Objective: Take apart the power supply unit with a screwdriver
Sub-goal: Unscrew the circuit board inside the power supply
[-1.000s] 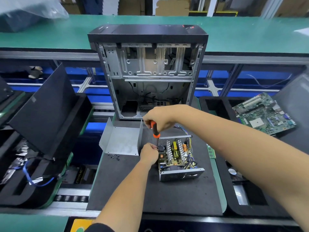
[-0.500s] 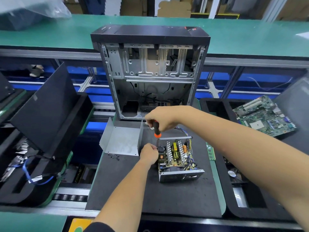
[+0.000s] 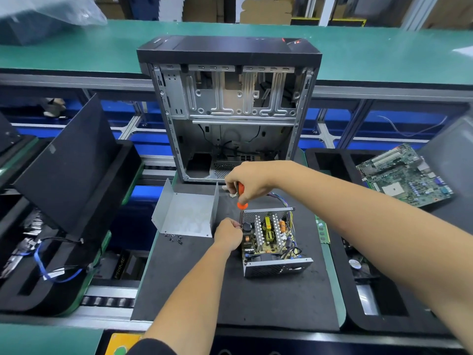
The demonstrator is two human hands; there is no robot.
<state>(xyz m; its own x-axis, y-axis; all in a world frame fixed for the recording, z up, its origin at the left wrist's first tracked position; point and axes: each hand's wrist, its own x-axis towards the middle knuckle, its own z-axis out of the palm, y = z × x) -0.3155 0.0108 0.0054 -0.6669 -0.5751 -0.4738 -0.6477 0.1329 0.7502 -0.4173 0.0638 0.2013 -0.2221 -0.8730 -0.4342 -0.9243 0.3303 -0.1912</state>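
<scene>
The power supply unit (image 3: 271, 242) sits open on the black mat (image 3: 256, 298), its circuit board, heat sinks and coils exposed. My right hand (image 3: 249, 181) grips the orange-and-black handle of a screwdriver (image 3: 241, 198) held upright over the unit's left rear corner. My left hand (image 3: 228, 235) rests against the unit's left side, fingertips pinching the screwdriver's shaft near the tip. The removed metal cover (image 3: 188, 213) lies just left of the unit, with several small black screws (image 3: 174, 238) on the mat in front of it.
An empty computer case (image 3: 230, 108) stands upright behind the mat. A motherboard (image 3: 405, 175) lies in a black foam tray at the right. A RAM stick (image 3: 322, 231) lies right of the unit. Foam trays with blue cables (image 3: 53, 267) sit at the left.
My view has shifted slightly. My right hand has turned a little on the screwdriver handle; both hands stay at the unit's left rear corner.
</scene>
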